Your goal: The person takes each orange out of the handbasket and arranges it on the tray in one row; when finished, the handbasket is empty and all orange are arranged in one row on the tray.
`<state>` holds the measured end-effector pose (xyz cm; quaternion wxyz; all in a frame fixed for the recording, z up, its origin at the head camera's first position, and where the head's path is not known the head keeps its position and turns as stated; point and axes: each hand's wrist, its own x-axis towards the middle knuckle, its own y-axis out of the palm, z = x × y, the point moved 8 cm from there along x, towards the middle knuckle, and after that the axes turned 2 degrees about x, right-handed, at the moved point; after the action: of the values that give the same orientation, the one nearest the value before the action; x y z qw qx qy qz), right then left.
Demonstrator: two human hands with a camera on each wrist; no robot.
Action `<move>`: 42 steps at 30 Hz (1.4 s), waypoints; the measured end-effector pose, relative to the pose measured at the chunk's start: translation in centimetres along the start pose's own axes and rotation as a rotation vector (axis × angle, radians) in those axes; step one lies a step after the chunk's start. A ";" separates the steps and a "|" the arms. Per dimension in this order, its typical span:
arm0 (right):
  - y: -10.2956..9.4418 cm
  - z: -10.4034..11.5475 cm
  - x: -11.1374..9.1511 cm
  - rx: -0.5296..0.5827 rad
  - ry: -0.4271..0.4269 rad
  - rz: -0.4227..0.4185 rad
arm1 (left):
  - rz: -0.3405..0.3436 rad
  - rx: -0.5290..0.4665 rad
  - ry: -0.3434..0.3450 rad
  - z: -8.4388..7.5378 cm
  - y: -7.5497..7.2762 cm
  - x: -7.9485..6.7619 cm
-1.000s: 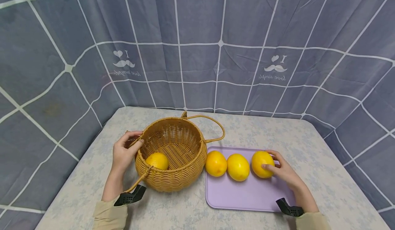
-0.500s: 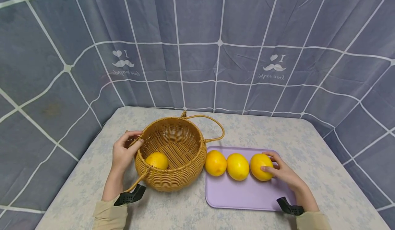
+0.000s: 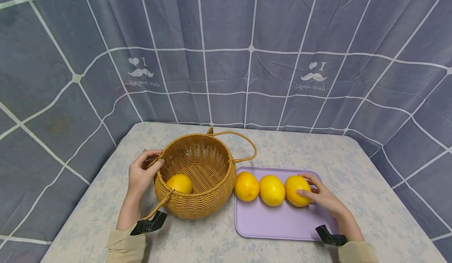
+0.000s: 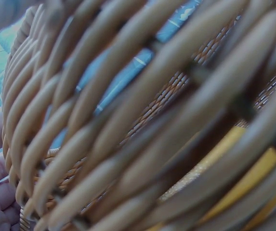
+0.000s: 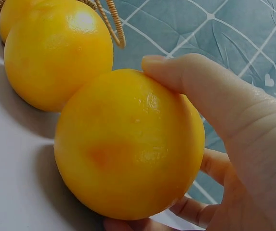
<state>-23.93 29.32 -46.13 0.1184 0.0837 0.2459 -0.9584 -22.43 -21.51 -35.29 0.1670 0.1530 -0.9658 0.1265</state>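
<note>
On the left, a brown wicker basket (image 3: 203, 204) stands on the table with one yellow-orange lemon (image 3: 181, 183) inside. My left hand (image 3: 141, 172) grips its left rim, thumb over the edge and fingers outside. The basket's weave (image 4: 142, 115) fills the left wrist view, close and blurred. Across the lilac tray (image 3: 279, 223), three more lemons form a row: a left lemon (image 3: 246, 187), a middle lemon (image 3: 272, 190) and a right lemon (image 3: 296, 191). My right hand (image 3: 323, 196) holds the right lemon (image 5: 128, 144) from its right side, thumb and fingers around it.
One basket handle (image 3: 255, 147) sticks out over the back of the tray; the other handle (image 3: 159, 208) slants down by the left wrist. The patterned tablecloth (image 3: 197, 239) runs back to a grey-blue checked curtain (image 3: 226, 74).
The right hand has brought its lemon slightly left and toward the front, closer to the middle lemon. The left hand and the basket stay in place.
</note>
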 end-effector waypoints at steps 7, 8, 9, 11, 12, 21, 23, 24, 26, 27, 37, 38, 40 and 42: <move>0.0 0.1 0.1 0.003 -0.028 0.019 | 0.001 0.001 -0.004 0.1 0.0 0.0; 0.0 0.1 0.1 0.001 -0.034 0.022 | 0.001 0.002 -0.006 0.1 0.0 0.0; 0.0 0.2 0.1 -0.006 -0.041 0.026 | 0.001 0.001 -0.007 0.1 0.0 0.0; 0.0 0.2 0.1 -0.018 -0.058 0.028 | 0.001 0.001 -0.007 0.1 0.0 0.0; 0.0 0.2 0.1 -0.027 -0.067 0.029 | 0.001 0.000 -0.006 0.1 0.0 0.0; 0.0 0.3 0.0 -0.037 -0.125 0.048 | 0.000 -0.009 -0.006 0.1 -0.1 0.0; 0.0 0.4 0.0 -0.034 -0.133 0.048 | -0.001 -0.004 -0.006 0.1 -0.1 0.0; 0.0 0.4 0.0 -0.032 -0.135 0.046 | -0.001 -0.002 -0.005 0.1 -0.1 0.0; 0.0 0.5 -0.1 -0.029 -0.141 0.042 | 0.000 -0.002 -0.007 0.0 -0.1 0.0; 0.0 0.5 -0.1 -0.028 -0.145 0.039 | 0.000 -0.002 -0.008 0.0 0.0 0.0; 0.0 0.8 -0.2 -0.025 -0.165 0.037 | 0.002 0.004 -0.020 0.1 0.0 0.1; 0.0 0.8 -0.2 -0.026 -0.165 0.035 | 0.002 0.004 -0.021 0.1 0.0 0.1; -0.1 0.8 -0.1 -0.028 -0.170 0.031 | 0.003 0.004 -0.020 0.1 0.0 0.1; -0.1 0.7 -0.1 -0.036 -0.175 0.025 | 0.004 0.003 -0.020 0.1 0.0 0.0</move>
<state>-23.95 29.02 -45.44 0.1528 0.0005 0.2506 -0.9559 -22.49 -21.58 -35.35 0.1569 0.1526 -0.9675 0.1268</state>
